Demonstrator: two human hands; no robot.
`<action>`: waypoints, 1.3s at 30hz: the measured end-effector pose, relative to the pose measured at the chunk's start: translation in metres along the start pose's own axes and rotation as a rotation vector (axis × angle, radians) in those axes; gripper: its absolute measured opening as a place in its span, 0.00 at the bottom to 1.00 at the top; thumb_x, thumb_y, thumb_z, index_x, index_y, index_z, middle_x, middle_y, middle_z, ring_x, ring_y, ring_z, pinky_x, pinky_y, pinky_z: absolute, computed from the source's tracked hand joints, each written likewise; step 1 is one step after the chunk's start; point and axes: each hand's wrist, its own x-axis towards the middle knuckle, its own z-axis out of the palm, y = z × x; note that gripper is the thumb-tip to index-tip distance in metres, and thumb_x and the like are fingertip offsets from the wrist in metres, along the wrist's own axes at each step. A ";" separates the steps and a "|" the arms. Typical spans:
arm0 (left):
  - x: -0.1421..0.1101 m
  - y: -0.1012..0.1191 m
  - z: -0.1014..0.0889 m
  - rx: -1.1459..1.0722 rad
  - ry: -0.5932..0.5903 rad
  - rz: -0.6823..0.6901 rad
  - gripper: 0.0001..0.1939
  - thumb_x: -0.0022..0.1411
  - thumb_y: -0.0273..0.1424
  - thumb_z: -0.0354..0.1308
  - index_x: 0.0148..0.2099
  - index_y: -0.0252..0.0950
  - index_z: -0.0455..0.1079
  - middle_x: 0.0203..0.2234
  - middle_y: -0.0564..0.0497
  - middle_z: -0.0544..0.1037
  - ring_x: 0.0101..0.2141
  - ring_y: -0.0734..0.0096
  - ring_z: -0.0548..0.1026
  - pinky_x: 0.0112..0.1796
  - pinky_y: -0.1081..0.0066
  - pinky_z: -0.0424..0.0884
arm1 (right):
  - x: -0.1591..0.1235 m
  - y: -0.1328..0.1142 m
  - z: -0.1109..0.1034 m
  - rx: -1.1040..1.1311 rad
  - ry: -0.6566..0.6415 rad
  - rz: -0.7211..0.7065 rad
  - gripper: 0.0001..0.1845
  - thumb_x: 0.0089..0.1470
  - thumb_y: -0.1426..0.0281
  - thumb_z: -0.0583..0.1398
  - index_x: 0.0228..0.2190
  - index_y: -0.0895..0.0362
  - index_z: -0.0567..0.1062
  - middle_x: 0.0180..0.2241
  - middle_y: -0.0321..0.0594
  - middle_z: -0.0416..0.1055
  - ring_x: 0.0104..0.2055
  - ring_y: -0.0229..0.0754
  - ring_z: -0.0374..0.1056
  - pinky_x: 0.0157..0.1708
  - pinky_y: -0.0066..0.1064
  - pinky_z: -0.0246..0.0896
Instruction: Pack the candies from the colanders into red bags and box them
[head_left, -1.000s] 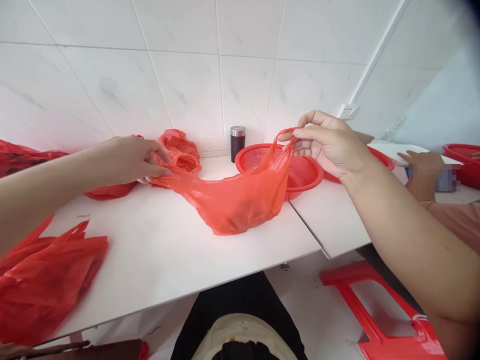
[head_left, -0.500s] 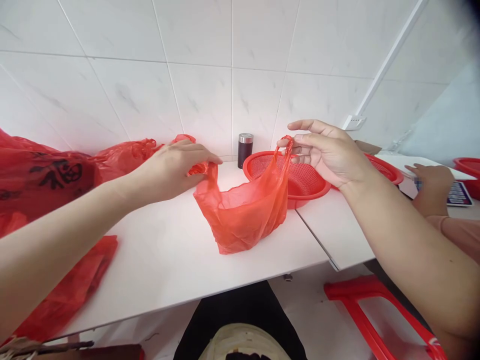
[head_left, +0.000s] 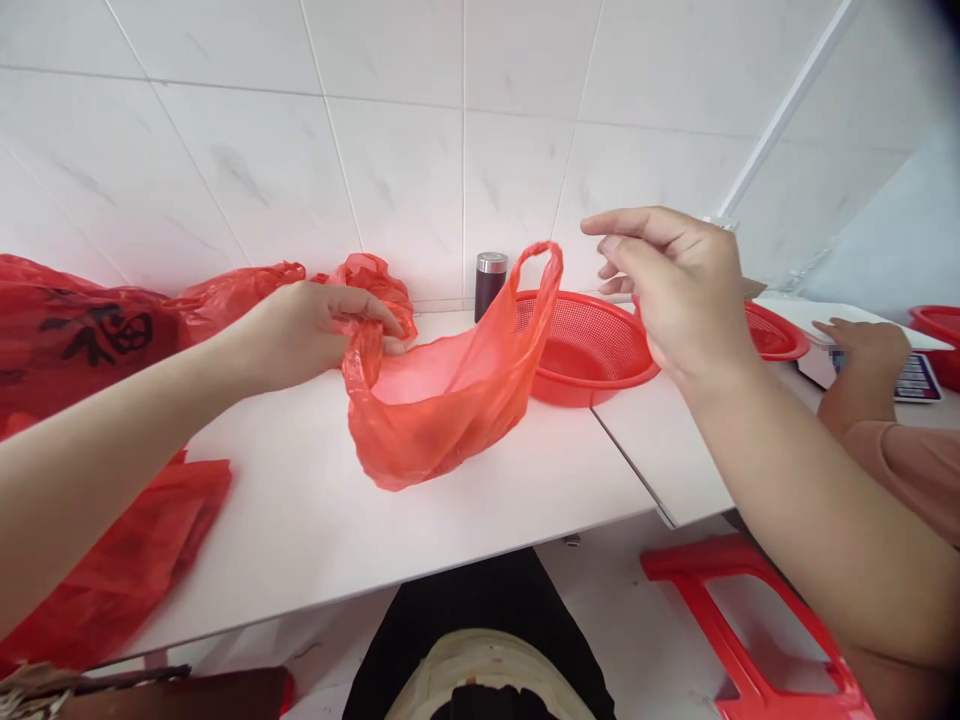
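Observation:
A thin red plastic bag point(head_left: 442, 425) hangs with its mouth open above the white table. My left hand point(head_left: 300, 330) grips its left handle, the fingertips partly hidden by the bunched plastic. The bag's right handle loop stands up free, in front of a red colander point(head_left: 600, 360). Apart from that handle, my right hand point(head_left: 686, 285) is raised to the right of it, fingers apart and holding nothing. Behind the bag, a dark bottle with a silver lid point(head_left: 491, 285) stands near the wall.
Filled red bags point(head_left: 112, 340) sit at the left, with flat red bags point(head_left: 142, 570) at the table's front edge. A red stool point(head_left: 750, 600) is below right. Another person's hand point(head_left: 874, 350) is by a scale point(head_left: 915, 380). A second red basket point(head_left: 776, 332) lies behind my right wrist.
My right hand has let go of the bag's right handle and moved up and right. My left hand has drawn the bag to the left.

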 end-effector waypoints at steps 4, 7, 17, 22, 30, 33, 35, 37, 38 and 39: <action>-0.017 -0.002 0.008 0.249 -0.163 0.101 0.18 0.50 0.27 0.67 0.45 0.44 0.78 0.39 0.56 0.79 0.36 0.64 0.74 0.43 0.67 0.69 | -0.033 -0.033 0.026 -0.234 -0.158 -0.165 0.12 0.58 0.72 0.54 0.36 0.51 0.78 0.42 0.37 0.70 0.43 0.40 0.68 0.40 0.31 0.64; -0.032 0.004 0.010 0.111 -0.170 0.130 0.26 0.42 0.17 0.68 0.44 0.44 0.79 0.41 0.55 0.79 0.43 0.60 0.74 0.46 0.70 0.67 | -0.058 -0.031 0.066 -0.214 -0.641 -0.198 0.14 0.58 0.74 0.52 0.38 0.51 0.76 0.38 0.35 0.74 0.40 0.39 0.70 0.37 0.30 0.64; -0.097 -0.015 -0.010 0.303 -0.066 0.234 0.27 0.42 0.47 0.68 0.49 0.55 0.77 0.43 0.54 0.79 0.44 0.46 0.72 0.51 0.55 0.62 | -0.085 0.045 0.133 -0.847 -1.237 -0.007 0.28 0.49 0.68 0.63 0.52 0.62 0.69 0.35 0.51 0.77 0.34 0.53 0.74 0.25 0.34 0.60; -0.098 -0.019 -0.008 0.392 -0.096 0.251 0.29 0.45 0.55 0.61 0.51 0.55 0.75 0.46 0.54 0.79 0.44 0.44 0.73 0.46 0.55 0.64 | -0.091 0.055 0.154 -0.788 -1.153 -0.058 0.25 0.56 0.62 0.59 0.52 0.61 0.68 0.39 0.53 0.76 0.39 0.52 0.74 0.32 0.34 0.63; -0.098 -0.024 -0.006 0.422 -0.090 0.204 0.33 0.44 0.51 0.63 0.54 0.52 0.73 0.48 0.54 0.77 0.42 0.50 0.74 0.45 0.60 0.67 | -0.066 0.060 0.145 -0.805 -1.074 -0.116 0.10 0.57 0.76 0.53 0.37 0.60 0.74 0.37 0.50 0.76 0.39 0.49 0.72 0.36 0.35 0.62; -0.099 -0.025 -0.006 0.514 -0.095 0.288 0.30 0.53 0.46 0.59 0.59 0.49 0.68 0.50 0.53 0.74 0.44 0.57 0.73 0.45 0.63 0.69 | -0.069 0.057 0.149 -0.832 -1.143 -0.108 0.11 0.55 0.72 0.56 0.39 0.59 0.75 0.37 0.49 0.76 0.38 0.49 0.72 0.35 0.35 0.63; -0.100 -0.024 -0.007 0.592 -0.105 0.359 0.28 0.58 0.43 0.56 0.61 0.47 0.64 0.52 0.52 0.72 0.45 0.61 0.73 0.46 0.65 0.70 | -0.075 0.057 0.155 -0.866 -1.194 -0.104 0.13 0.55 0.70 0.58 0.42 0.60 0.75 0.42 0.53 0.74 0.41 0.51 0.72 0.37 0.36 0.64; -0.101 -0.024 -0.008 0.655 -0.101 0.405 0.28 0.60 0.45 0.54 0.61 0.46 0.63 0.52 0.51 0.71 0.46 0.61 0.73 0.45 0.65 0.71 | -0.079 0.059 0.159 -0.919 -1.232 -0.095 0.13 0.54 0.72 0.58 0.40 0.61 0.77 0.47 0.58 0.71 0.46 0.54 0.70 0.41 0.38 0.63; -0.102 -0.024 -0.009 0.685 -0.099 0.413 0.28 0.60 0.46 0.54 0.61 0.45 0.63 0.52 0.50 0.72 0.46 0.61 0.73 0.45 0.64 0.71 | -0.081 0.060 0.160 -0.948 -1.245 -0.086 0.12 0.54 0.73 0.58 0.39 0.62 0.78 0.47 0.61 0.70 0.48 0.57 0.68 0.42 0.40 0.63; -0.102 -0.025 -0.009 0.711 -0.095 0.415 0.29 0.60 0.47 0.53 0.61 0.44 0.63 0.52 0.50 0.72 0.45 0.60 0.73 0.44 0.63 0.72 | -0.081 0.060 0.161 -0.973 -1.257 -0.075 0.11 0.53 0.74 0.59 0.37 0.64 0.78 0.47 0.64 0.70 0.49 0.59 0.67 0.43 0.42 0.62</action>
